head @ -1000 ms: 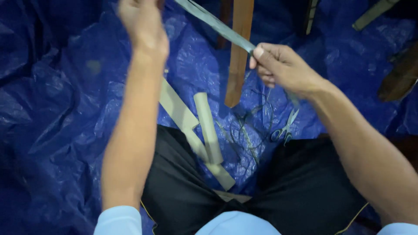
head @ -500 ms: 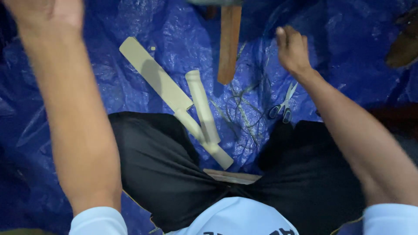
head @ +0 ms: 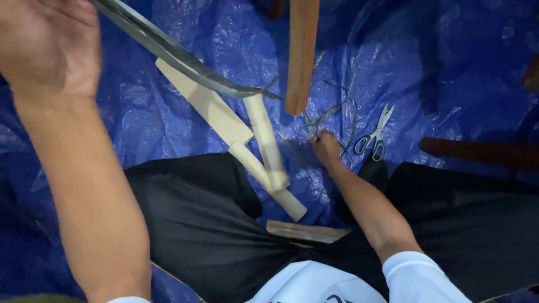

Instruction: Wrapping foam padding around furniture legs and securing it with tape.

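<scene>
A blue tarp [head: 449, 73] is lying under everything. The left hand [head: 48, 47] is raised at the upper left, gripping a long grey strip [head: 174, 56] that is curving down toward the middle. The right hand [head: 325, 147] is reaching down onto thin trimmings [head: 331, 115] on the tarp; whether its fingers are closing on any is unclear. Scissors [head: 375, 137] are lying just beside it.

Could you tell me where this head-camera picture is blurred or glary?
Head view: left hand and the grey strip it holds are motion-blurred; glare speckles the blue tarp; the right hand and scissors look fairly sharp.
</scene>
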